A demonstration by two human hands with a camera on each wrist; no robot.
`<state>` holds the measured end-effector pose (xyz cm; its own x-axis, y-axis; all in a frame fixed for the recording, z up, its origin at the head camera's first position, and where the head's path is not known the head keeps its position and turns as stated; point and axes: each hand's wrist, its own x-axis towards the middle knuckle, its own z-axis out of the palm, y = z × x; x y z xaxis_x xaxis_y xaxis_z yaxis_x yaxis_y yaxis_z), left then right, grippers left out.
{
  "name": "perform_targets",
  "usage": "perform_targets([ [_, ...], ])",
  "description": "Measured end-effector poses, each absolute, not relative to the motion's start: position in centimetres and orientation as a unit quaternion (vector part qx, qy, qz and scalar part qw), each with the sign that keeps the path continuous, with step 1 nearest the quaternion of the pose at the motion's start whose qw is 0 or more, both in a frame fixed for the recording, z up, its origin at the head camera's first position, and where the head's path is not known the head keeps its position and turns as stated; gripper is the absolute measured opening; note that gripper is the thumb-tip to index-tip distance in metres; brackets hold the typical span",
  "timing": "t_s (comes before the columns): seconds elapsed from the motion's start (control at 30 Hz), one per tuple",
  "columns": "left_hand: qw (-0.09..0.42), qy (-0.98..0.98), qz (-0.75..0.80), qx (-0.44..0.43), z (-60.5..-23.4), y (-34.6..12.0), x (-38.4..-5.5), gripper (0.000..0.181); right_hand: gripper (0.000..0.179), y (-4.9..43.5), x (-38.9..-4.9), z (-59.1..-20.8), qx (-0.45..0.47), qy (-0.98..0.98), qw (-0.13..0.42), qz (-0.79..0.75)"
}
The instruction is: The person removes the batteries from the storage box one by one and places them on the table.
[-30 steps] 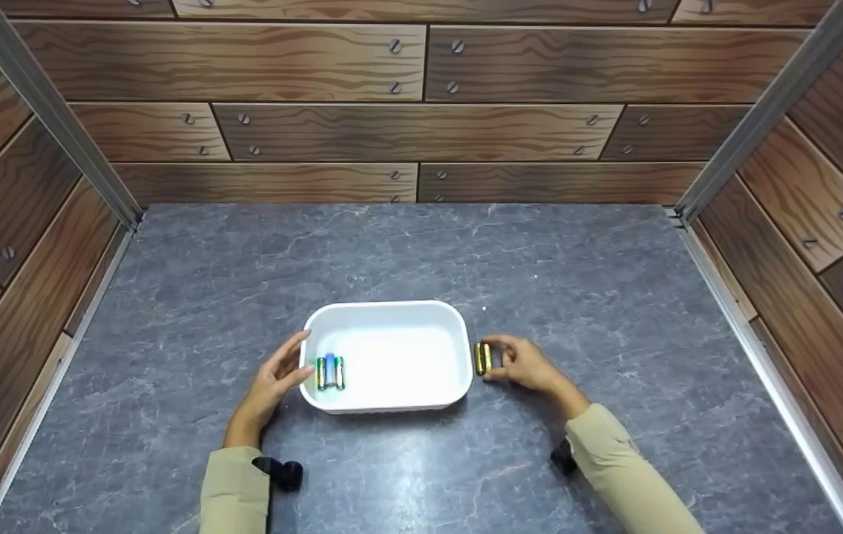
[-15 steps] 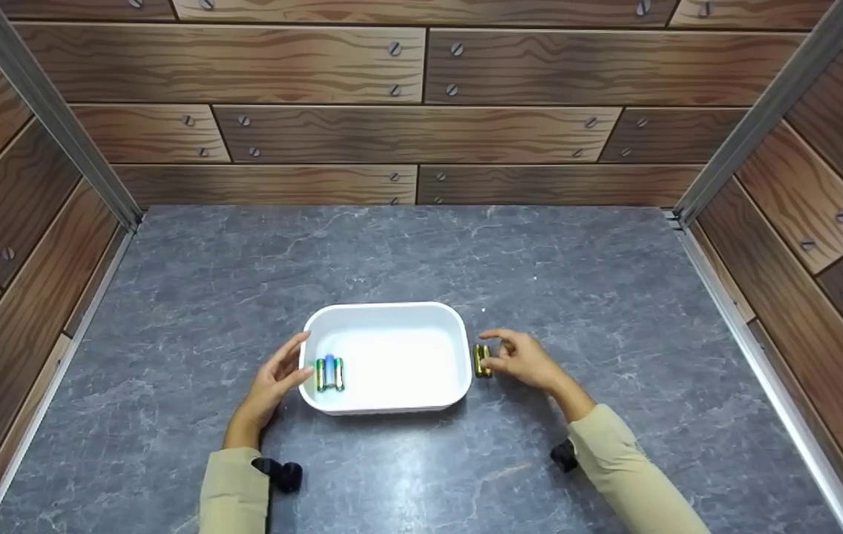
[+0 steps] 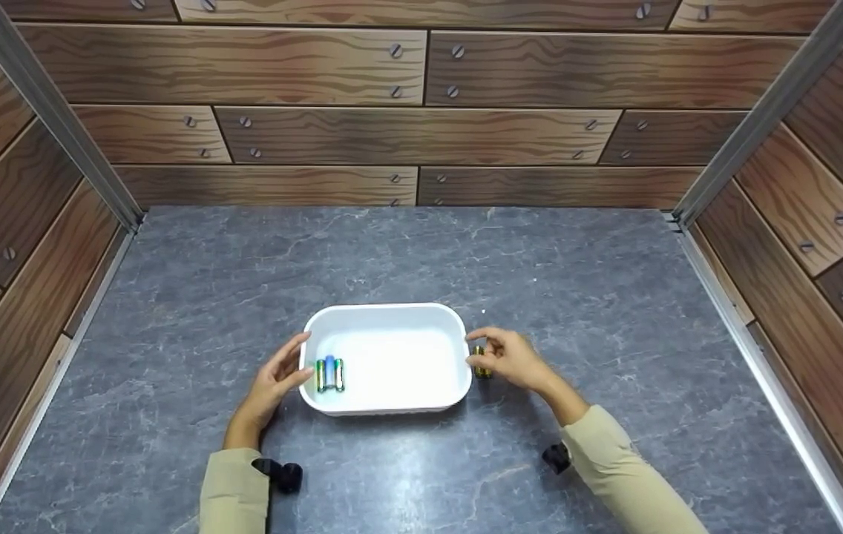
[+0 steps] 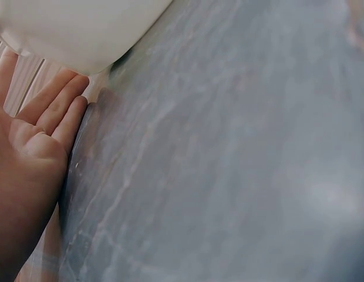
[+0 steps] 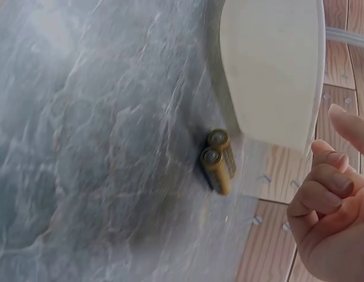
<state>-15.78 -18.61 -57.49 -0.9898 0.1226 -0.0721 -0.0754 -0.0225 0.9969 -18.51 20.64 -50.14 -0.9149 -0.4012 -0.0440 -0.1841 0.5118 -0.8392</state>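
Observation:
A white plastic tub [image 3: 392,410] sits on the grey table in the head view. Inside it, at the left end, two green batteries [image 3: 321,375] stand side by side with a blue battery [image 3: 329,373] between them. My left hand [image 3: 269,386] rests at the tub's left rim, fingers extended; the left wrist view shows straight fingers [image 4: 56,108] beside the tub wall. At the right rim is my right hand [image 3: 512,361], index finger and thumb spread, other fingers loosely bent. Beneath it two gold batteries [image 5: 219,167] lie together on the table, partly hidden in the head view.
Grey marbled table [image 3: 407,252] surrounds the tub. Wood-patterned panels [image 3: 421,133] close off the back and both sides, with metal corner posts [image 3: 752,111]. Black wrist cameras [image 3: 288,476] hang at both beige sleeves.
My right hand has let go of the two gold batteries beside the tub, then moved up and left to the right rim. The left hand has stayed put.

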Motion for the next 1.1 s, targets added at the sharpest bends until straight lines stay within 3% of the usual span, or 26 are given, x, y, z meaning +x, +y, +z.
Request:
perform_targets([
  [0.27, 0.075, 0.696, 0.714, 0.009, -57.5, -18.6, -15.8, 0.063, 0.040, 19.0, -17.9, -49.5, -0.200, 0.843, 0.150, -0.477],
  [1.1, 0.072, 0.690, 0.720, 0.015, -57.7, -18.6, -15.8, 0.063, 0.035, 14.0, -17.4, -49.2, -0.264, 0.858, 0.126, -0.422],
])
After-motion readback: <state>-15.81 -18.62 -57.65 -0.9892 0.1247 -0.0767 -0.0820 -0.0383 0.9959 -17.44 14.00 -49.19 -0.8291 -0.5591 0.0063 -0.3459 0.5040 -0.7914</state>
